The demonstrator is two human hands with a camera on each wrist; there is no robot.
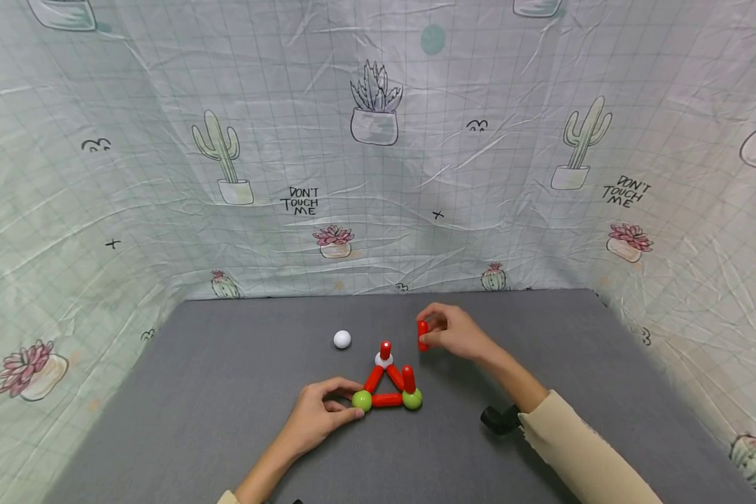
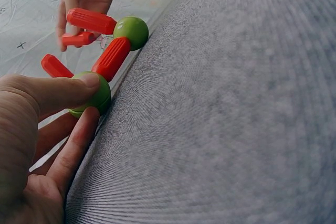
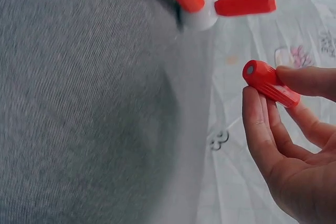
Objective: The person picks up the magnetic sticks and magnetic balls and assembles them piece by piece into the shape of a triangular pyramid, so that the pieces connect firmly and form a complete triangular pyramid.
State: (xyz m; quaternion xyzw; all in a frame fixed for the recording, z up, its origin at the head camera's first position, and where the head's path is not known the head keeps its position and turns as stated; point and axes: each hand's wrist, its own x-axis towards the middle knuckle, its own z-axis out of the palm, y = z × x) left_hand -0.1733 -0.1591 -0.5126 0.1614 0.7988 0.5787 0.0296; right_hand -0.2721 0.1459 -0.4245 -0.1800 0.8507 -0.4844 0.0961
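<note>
My left hand [image 1: 318, 414] pinches a green ball [image 2: 97, 97] between thumb and fingers. This ball is the near left corner of a flat triangle of red rods [image 1: 387, 400] lying on the table. Another green ball [image 1: 412, 399] forms the near right corner, a white ball [image 1: 384, 360] the far one. One red rod stands up from the far white ball, and another upright rod [image 1: 408, 378] rises from the right green ball. Beyond the triangle, to its right, my right hand [image 1: 456, 333] holds a loose red rod [image 3: 272, 84] between thumb and fingertips, a grey disc showing at its end.
A loose white ball [image 1: 342, 339] lies on the grey table [image 1: 227, 392], behind and left of the triangle. Printed cloth [image 1: 416, 168] hangs along the back and sides. A black device [image 1: 500, 420] sits at the right wrist, near the beige sleeve [image 1: 579, 448].
</note>
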